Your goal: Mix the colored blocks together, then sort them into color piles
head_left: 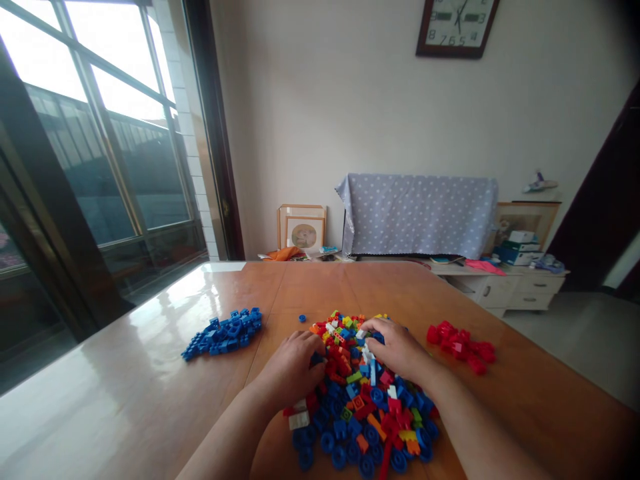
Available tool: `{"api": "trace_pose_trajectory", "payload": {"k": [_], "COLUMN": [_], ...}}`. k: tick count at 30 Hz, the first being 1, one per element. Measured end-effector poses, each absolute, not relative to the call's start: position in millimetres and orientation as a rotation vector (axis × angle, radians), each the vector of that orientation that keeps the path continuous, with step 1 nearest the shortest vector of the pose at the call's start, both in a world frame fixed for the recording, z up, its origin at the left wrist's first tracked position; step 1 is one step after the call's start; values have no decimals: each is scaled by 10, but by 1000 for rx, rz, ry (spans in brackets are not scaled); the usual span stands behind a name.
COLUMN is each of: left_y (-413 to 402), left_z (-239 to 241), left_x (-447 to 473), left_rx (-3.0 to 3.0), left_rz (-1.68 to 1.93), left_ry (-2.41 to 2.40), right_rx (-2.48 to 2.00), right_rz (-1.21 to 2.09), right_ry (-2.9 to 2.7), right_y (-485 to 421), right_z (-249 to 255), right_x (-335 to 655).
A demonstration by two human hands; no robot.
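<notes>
A mixed pile of toy building blocks (357, 403) in red, blue, white, orange, yellow and green lies on the table in front of me. My left hand (296, 365) is at the pile's left side, its fingers curled around a dark blue block (317, 359) that is partly hidden. On the other side, my right hand (397, 345) reaches over the pile's far right part, thumb and forefinger apart. A white block (361, 334) touches its fingertips. Round blue wheel-like pieces (339, 457) gather at the near edge of the pile.
Blue blocks (225, 333) form a separate heap at left, red pieces (463, 347) another at right. One small round blue piece (302, 319) lies alone beyond my left hand. The glossy wooden table (320, 283) ends before a low white cabinet (530, 290) and a cloth-covered object (420, 213).
</notes>
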State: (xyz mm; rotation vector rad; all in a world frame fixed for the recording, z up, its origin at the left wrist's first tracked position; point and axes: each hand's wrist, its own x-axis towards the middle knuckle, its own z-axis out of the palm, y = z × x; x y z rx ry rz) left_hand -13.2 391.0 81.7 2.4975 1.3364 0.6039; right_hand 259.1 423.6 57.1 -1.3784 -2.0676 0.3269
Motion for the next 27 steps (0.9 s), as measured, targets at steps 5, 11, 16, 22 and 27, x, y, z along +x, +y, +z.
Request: {"api": "trace_pose_trajectory", "payload": {"k": [5, 11, 16, 22, 27], "left_y": [3909, 3882, 3896, 3985, 4095], "left_z": [816, 832, 846, 803, 688], "left_x": [-103, -133, -209, -309, -401], "left_rx": [2484, 2341, 2308, 2260, 2217], "left_rz": [598, 683, 816, 886, 957], "left_ry": [1337, 1388, 1399, 1562, 1683], "right_rx": [-1350, -1325, -1453, -1689, -1761], "right_rz": [512, 589, 486, 364, 310], "right_ry": [-1965, -1836, -1739, -1833, -2036], "right_y": [4219, 4195, 4254, 4265, 4219], "right_z": [575, 621, 642, 658, 680], "right_x": [2572, 2541, 2728, 3000, 2989]}}
